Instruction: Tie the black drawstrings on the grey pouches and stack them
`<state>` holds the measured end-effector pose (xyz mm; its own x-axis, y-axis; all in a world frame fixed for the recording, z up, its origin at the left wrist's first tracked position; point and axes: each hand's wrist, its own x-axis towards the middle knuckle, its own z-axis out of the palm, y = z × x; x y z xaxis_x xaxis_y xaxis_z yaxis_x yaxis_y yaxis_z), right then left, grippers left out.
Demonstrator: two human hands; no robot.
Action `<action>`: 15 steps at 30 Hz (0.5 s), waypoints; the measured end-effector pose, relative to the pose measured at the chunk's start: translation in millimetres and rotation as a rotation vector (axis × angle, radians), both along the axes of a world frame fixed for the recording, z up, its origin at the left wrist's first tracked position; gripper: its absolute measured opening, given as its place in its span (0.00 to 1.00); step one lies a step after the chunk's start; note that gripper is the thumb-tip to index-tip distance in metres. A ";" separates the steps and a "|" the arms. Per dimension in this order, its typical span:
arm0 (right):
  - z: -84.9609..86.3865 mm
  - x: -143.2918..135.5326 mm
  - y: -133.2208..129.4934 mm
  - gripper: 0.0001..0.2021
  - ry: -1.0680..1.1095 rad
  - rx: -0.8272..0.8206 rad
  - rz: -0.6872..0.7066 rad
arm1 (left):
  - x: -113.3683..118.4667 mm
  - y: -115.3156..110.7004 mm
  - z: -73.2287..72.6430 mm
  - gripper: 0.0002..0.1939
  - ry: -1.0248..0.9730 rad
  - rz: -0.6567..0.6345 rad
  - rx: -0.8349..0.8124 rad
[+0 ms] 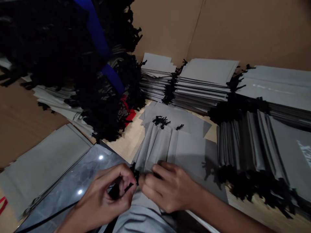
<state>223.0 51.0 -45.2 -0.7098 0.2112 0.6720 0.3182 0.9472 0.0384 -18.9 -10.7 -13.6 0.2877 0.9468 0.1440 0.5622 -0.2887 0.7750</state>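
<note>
Brown backdrop [223,32]; left grip [97,195] pinches black cord [128,187].

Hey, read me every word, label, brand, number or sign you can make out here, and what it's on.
No text is legible here.
White marking on the grey piece at the right edge: blurred, unreadable.
Pale streak on the upper-right grey stack: can't tell whether print or glare.

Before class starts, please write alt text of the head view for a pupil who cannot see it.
The left hand pinches a black strip beside the right hand, at the near end of folded grey pieces. Grey stacks stand behind; a blue strap crosses a dark pile, upper left.
</note>
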 end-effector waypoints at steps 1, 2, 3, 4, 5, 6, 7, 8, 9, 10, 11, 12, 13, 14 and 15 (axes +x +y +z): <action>-0.1 1.0 0.1 0.13 0.007 -0.007 -0.007 | -1.6 -1.0 -0.4 0.06 0.017 0.004 -0.003; -0.1 1.8 0.2 0.12 0.015 -0.011 -0.012 | -3.5 -2.3 -0.7 0.08 0.036 0.009 -0.002; 0.1 2.4 0.4 0.12 0.023 -0.015 -0.019 | -5.9 -3.7 -0.8 0.11 0.061 0.010 -0.004; 0.4 2.8 0.6 0.11 0.031 -0.019 -0.026 | -8.6 -5.1 -0.7 0.14 0.085 0.011 0.000; 0.7 2.9 0.8 0.11 0.039 -0.023 -0.031 | -11.3 -6.3 -0.5 0.14 0.114 0.006 0.006; 1.0 2.9 1.0 0.11 0.047 -0.027 -0.034 | -13.8 -7.3 -0.1 0.12 0.146 -0.001 0.015; 1.3 2.8 1.2 0.11 0.055 -0.032 -0.035 | -15.7 -8.0 0.4 0.08 0.175 -0.006 0.023; 1.5 2.8 1.4 0.12 0.058 -0.040 -0.038 | -16.8 -8.4 1.0 0.05 0.195 -0.010 0.029; 1.7 2.8 1.5 0.12 0.056 -0.049 -0.042 | -17.1 -8.6 1.6 0.03 0.204 -0.010 0.035; 1.8 3.0 1.6 0.13 0.050 -0.056 -0.045 | -16.5 -8.5 2.1 0.03 0.204 -0.007 0.043; 1.8 3.4 1.6 0.13 0.044 -0.060 -0.048 | -15.3 -8.3 2.6 0.04 0.196 -0.003 0.047; 1.7 3.9 1.7 0.13 0.040 -0.060 -0.050 | -13.6 -8.1 2.9 0.05 0.183 0.000 0.049; 1.7 4.4 1.7 0.12 0.042 -0.055 -0.053 | -11.7 -7.8 3.2 0.06 0.169 0.001 0.047; 1.6 5.0 1.7 0.12 0.046 -0.052 -0.053 | -10.0 -7.5 3.5 0.07 0.157 0.001 0.042; 1.6 5.4 1.7 0.12 0.050 -0.049 -0.052 | -8.4 -7.3 3.8 0.08 0.149 0.000 0.036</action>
<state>228.4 52.7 -43.6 -0.6627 0.2805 0.6943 0.3670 0.9299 -0.0253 -27.3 -18.0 -9.7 0.3089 0.9417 0.1337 0.6701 -0.3152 0.6720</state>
